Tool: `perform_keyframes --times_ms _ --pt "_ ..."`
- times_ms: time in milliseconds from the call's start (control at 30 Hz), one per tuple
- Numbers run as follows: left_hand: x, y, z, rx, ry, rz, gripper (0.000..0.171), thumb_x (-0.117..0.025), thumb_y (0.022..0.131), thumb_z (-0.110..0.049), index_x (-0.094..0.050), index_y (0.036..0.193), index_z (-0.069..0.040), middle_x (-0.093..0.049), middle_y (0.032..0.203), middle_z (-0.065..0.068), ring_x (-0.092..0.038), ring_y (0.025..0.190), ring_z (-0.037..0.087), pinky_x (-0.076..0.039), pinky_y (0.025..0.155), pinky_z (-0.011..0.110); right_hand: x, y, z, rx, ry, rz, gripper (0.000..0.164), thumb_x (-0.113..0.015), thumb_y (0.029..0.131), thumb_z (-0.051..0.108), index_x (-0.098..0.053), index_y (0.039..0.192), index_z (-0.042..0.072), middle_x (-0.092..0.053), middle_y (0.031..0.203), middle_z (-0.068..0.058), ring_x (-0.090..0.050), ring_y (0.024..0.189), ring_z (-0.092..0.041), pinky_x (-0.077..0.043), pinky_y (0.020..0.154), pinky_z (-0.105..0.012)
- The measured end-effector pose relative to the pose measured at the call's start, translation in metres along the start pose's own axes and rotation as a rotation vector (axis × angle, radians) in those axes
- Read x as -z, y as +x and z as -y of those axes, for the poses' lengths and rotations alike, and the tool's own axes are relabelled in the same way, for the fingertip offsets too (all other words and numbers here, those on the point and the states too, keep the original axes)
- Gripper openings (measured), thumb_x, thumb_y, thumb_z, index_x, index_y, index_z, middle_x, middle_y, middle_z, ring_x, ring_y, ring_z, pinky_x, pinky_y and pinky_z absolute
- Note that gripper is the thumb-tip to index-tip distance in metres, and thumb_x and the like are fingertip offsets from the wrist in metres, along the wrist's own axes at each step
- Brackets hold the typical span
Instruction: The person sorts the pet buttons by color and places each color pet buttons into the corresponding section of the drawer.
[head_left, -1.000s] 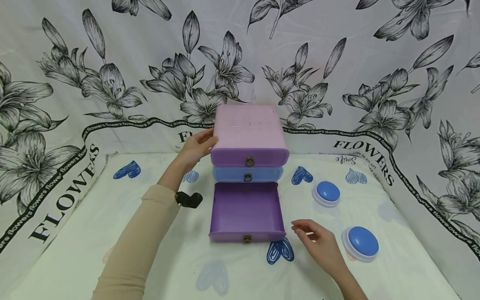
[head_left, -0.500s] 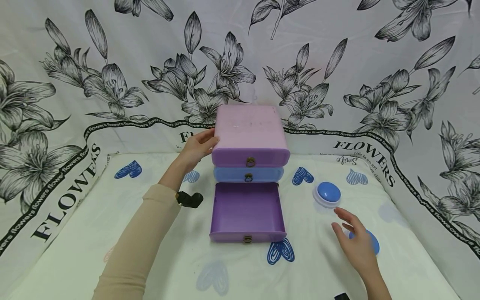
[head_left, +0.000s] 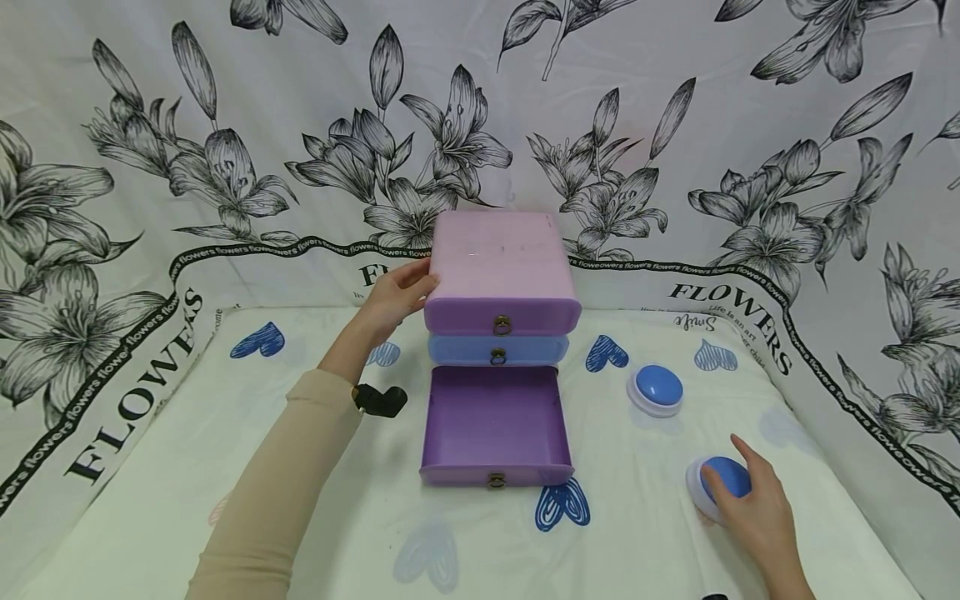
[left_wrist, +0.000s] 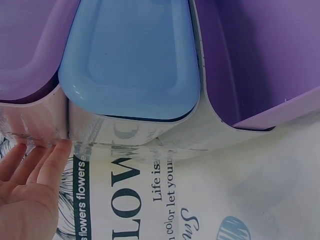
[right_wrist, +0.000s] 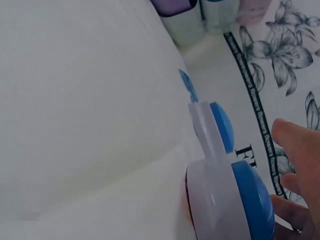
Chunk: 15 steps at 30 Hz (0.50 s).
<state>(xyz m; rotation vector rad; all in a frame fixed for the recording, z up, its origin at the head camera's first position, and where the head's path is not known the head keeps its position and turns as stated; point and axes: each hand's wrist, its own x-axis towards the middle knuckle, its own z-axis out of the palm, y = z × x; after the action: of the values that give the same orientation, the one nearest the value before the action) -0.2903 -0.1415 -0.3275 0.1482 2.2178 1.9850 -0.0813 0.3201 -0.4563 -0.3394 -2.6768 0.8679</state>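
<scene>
Two hands work over a white cloth (head_left: 465,550) printed with blue hearts. Nearest, the right hand (head_left: 753,512) lies on the near button (head_left: 722,482), a blue dome on a white base at the right of the cloth; its fingers curve over the dome's near side, and the thumb reaches up along the right. In the right wrist view the same button (right_wrist: 235,200) fills the lower frame, fingertips (right_wrist: 295,145) at its blue top. Whether the fingers grip the dome or merely rest on it, I cannot tell.

Further back and slightly left sits the far button (head_left: 657,388), same make, apart from the hand and untouched.

At the middle of the cloth stands a drawer box (head_left: 501,258) of three tiers. Its bottom drawer (head_left: 495,425), dark purple, is pulled fully out toward the viewer and shows a bare floor. The blue drawer (head_left: 497,349) above it is closed, as is the top drawer (head_left: 502,316), lilac with a small brass ring.

The left hand (head_left: 393,296), sleeve beige, rests flat against the box's left side at the top tier, fingers straight. The left wrist view shows those fingers (left_wrist: 35,165) touching the box's clear wall.

Behind everything hangs a backdrop (head_left: 225,150) of black lilies on white.
</scene>
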Motion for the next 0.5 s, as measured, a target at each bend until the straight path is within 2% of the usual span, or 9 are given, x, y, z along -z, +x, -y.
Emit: perform_keyframes --times_ms 300,500 --pt "-0.001 -0.001 0.002 -0.015 0.018 -0.017 0.059 -0.059 0.09 -0.033 -0.036 0.142 -0.019 -0.04 0.142 0.002 -0.044 0.126 0.016 -0.044 0.101 0.034 0.001 -0.003 -0.019 -0.054 -0.057 0.087 0.084 -0.065 0.084 0.033 -0.019 0.143 -0.007 -0.033 0.13 -0.039 -0.032 0.117 -0.054 -0.03 0.092 -0.066" --pt "-0.001 0.0 0.003 -0.021 0.022 -0.021 0.059 -0.059 0.09 -0.034 -0.036 0.142 -0.019 -0.041 0.142 0.002 -0.045 0.125 0.017 -0.044 0.101 0.034 0.0 -0.003 -0.022 -0.119 -0.092 0.166 0.088 -0.062 0.085 0.039 -0.017 0.14 -0.013 -0.031 0.13 -0.041 -0.033 0.115 -0.056 -0.031 0.093 -0.068"
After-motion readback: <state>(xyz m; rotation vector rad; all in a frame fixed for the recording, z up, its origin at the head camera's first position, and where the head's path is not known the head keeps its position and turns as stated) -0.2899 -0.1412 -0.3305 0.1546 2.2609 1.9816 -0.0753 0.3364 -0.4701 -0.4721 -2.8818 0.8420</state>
